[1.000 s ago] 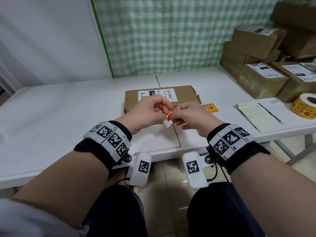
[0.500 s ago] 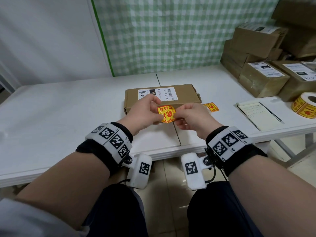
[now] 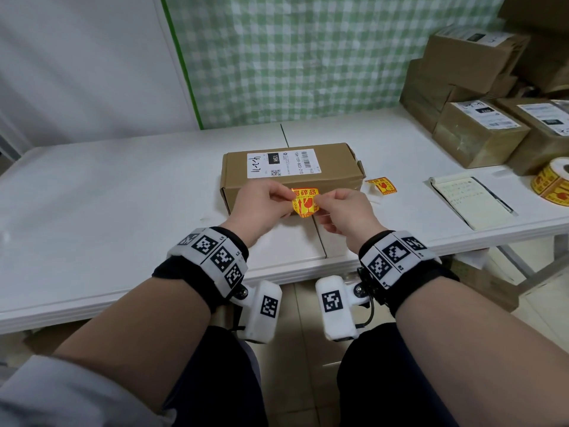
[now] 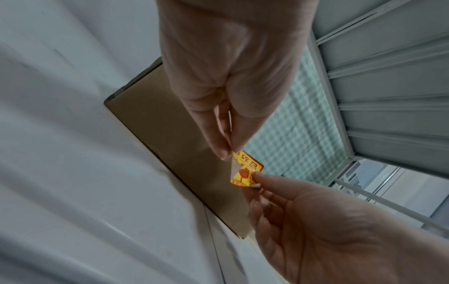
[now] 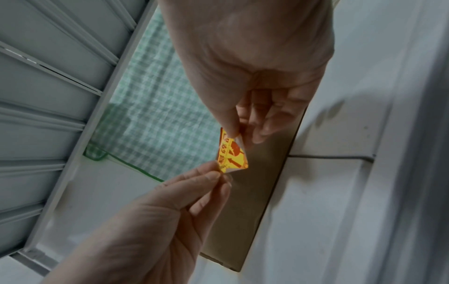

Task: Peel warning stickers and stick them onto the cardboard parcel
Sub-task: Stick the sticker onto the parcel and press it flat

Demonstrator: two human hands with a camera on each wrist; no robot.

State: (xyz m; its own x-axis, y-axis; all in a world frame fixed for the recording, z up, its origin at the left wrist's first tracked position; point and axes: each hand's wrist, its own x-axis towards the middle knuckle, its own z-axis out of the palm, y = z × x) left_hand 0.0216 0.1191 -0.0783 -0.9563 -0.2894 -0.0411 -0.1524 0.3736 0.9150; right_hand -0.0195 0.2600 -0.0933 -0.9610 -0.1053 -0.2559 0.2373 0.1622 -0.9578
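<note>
- The cardboard parcel [image 3: 289,171] lies on the counter [image 3: 107,195], near its middle, with a shipping label [image 3: 281,163] on its top face.
- Both hands meet just before the parcel's near side: left hand [image 3: 261,201] on the left, right hand [image 3: 345,211] on the right.
- The warning sticker [image 3: 304,203] hangs between them, pinched at either edge, in front of the parcel's near face.
- A loose sticker [image 3: 381,185] lies on the counter just right of the parcel.
- A notepad [image 3: 471,201] lies further right.
- The sticker roll [image 3: 554,180] sits at the far right edge.
- Stacked boxes [image 3: 480,87] stand behind the notepad and roll.
</note>
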